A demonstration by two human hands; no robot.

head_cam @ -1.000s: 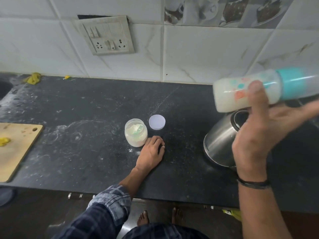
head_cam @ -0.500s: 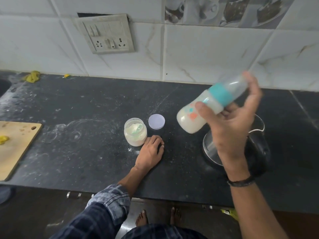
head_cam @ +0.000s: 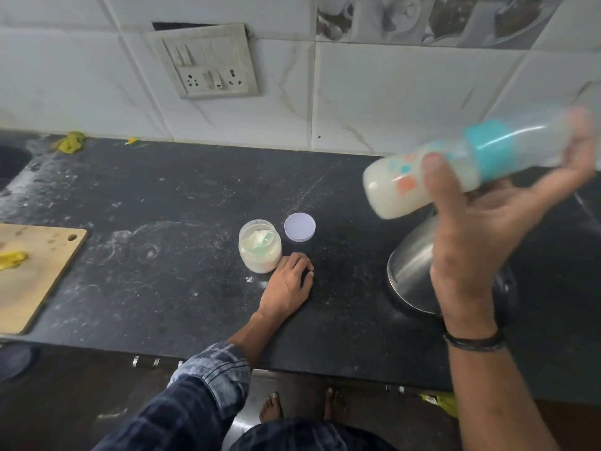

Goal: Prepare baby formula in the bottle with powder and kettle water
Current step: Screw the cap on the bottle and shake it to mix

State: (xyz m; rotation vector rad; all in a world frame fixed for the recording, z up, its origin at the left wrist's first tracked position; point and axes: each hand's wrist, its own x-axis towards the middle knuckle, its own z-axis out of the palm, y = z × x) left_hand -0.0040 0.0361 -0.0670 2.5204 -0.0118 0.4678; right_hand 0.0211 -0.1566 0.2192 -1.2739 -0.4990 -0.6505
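Shaking stage, late in task. Right hand (head_cam: pixel 481 242) wraps capped baby bottle (head_cam: pixel 455 167), held near-horizontal in air above steel kettle (head_cam: pixel 413 275), thumb across printed body, fingers behind. Bottle blurred; contents milky white, so powder and water judged already in and teal collar closed. Left hand (head_cam: pixel 287 284) idle, flat on black counter (head_cam: pixel 162 288), fingers loosely together, holding nothing, just beside open formula jar (head_cam: pixel 260 250). Jar lid (head_cam: pixel 299 226) off, lying behind. Left: finish mixing, set bottle down, re-lid jar.

Right hand (head_cam: pixel 481 242) raised, fingers curled gripping; left hand (head_cam: pixel 286 284) flat, palm down.
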